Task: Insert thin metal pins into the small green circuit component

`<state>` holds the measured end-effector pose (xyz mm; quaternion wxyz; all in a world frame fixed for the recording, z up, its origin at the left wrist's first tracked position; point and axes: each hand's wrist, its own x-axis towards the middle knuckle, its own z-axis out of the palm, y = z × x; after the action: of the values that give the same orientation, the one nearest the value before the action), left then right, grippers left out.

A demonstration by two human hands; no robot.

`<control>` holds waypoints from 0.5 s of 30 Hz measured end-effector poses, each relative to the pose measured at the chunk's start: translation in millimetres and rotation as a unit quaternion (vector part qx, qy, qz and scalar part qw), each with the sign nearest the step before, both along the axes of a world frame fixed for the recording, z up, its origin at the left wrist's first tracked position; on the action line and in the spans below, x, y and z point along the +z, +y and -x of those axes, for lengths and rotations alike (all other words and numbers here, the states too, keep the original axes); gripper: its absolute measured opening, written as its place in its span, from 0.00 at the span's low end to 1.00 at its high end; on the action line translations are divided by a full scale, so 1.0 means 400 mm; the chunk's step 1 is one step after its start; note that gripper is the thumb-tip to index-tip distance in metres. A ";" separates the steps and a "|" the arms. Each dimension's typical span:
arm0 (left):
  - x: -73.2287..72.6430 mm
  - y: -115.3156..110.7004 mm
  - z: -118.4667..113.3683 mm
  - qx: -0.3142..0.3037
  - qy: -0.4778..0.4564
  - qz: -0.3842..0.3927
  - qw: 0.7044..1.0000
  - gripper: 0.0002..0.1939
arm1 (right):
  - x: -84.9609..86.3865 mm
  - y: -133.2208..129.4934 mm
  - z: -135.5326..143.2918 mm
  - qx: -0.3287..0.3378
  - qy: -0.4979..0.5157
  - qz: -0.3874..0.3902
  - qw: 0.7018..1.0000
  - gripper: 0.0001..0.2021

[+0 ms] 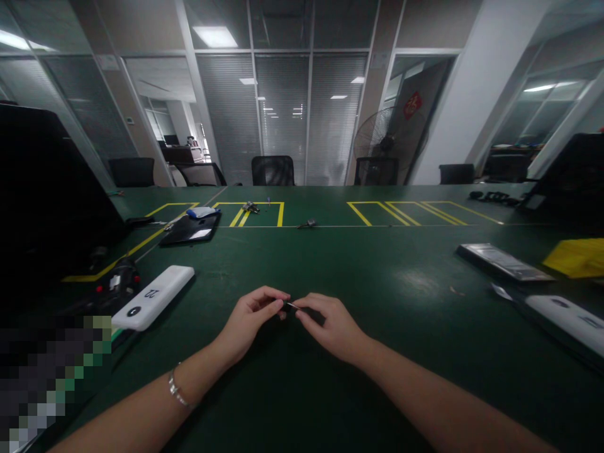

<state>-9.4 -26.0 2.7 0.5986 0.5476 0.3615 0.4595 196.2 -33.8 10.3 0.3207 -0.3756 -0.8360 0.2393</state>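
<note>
Just above the green table (292, 264) my two hands meet, fingertips almost touching. Between the thumb and fingers of my left hand (252, 318) is a small dark piece (285, 304), mostly covered by the fingers. My right hand (334, 324) pinches a thin, light, metal-looking piece (292, 306) that points toward the dark piece. Whether the two pieces touch or are joined is too small to tell, and so is their exact kind. A silver bracelet (176, 387) circles my left wrist.
Left of my hands lies a white device (160, 296) marked 22; a black tablet-like object (191, 229) lies beyond it. Small metal parts (251, 207) and another small part (309, 223) lie farther back. At right are a flat grey-black case (504, 261), a white device (566, 318) and a yellow object (576, 258).
</note>
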 end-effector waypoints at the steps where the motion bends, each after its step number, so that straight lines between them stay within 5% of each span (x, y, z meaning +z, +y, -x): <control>1: -0.001 0.001 0.001 0.001 -0.007 0.009 1.000 0.08 | -0.001 0.001 0.000 -0.002 -0.003 0.000 1.000 0.10; 7: -0.004 0.005 0.002 -0.002 -0.023 0.048 0.999 0.11 | -0.005 0.004 -0.001 -0.011 -0.006 -0.002 1.000 0.10; 15: 0.003 0.003 -0.003 0.001 0.065 -0.022 0.998 0.08 | -0.007 0.004 0.000 -0.009 -0.016 -0.016 1.000 0.09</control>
<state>-8.1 -24.9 3.8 0.5613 0.5887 0.3900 0.4316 196.3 -32.1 7.6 0.3154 -0.3820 -0.8411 0.2173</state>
